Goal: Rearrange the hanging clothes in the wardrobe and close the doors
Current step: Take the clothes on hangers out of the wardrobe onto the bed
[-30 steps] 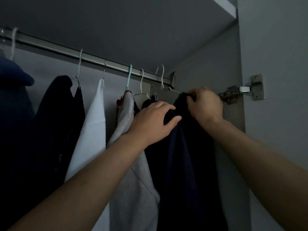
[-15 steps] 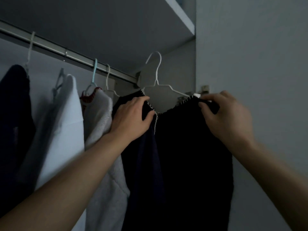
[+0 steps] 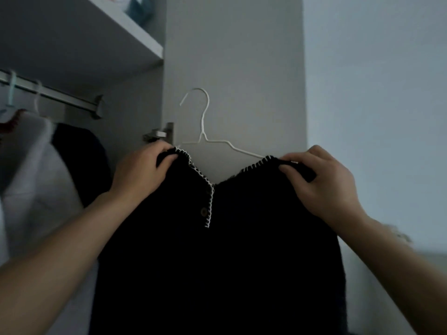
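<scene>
Black knit, edged at the neckline with white stitching, the cardigan (image 3: pixel 217 262) hangs on a thin white wire hanger (image 3: pixel 205 131) held up in front of the open wardrobe door (image 3: pixel 232 68), clear of the rail (image 3: pixel 55 95); one dark button shows just below the neck opening. The left hand (image 3: pixel 142 172) pinches the left shoulder of the garment, thumb on top and fingers curled beneath, while the right hand (image 3: pixel 321 182) grips the right shoulder the same way. The hook stands free, resting on nothing. The risk from here, as it appears: both grips are on cloth rather than wire, so the hanger could slide out of the wide neckline and drop, or one shoulder could slip off as the piece is carried back to the rail. The open hook might also snag a neighbouring garment. To the left, a pale garment (image 3: pixel 36 177) and a dark one (image 3: pixel 79 160) hang in the wardrobe beneath a shelf (image 3: pixel 125 27); the door hinge (image 3: pixel 159 134) sits just behind the left hand
</scene>
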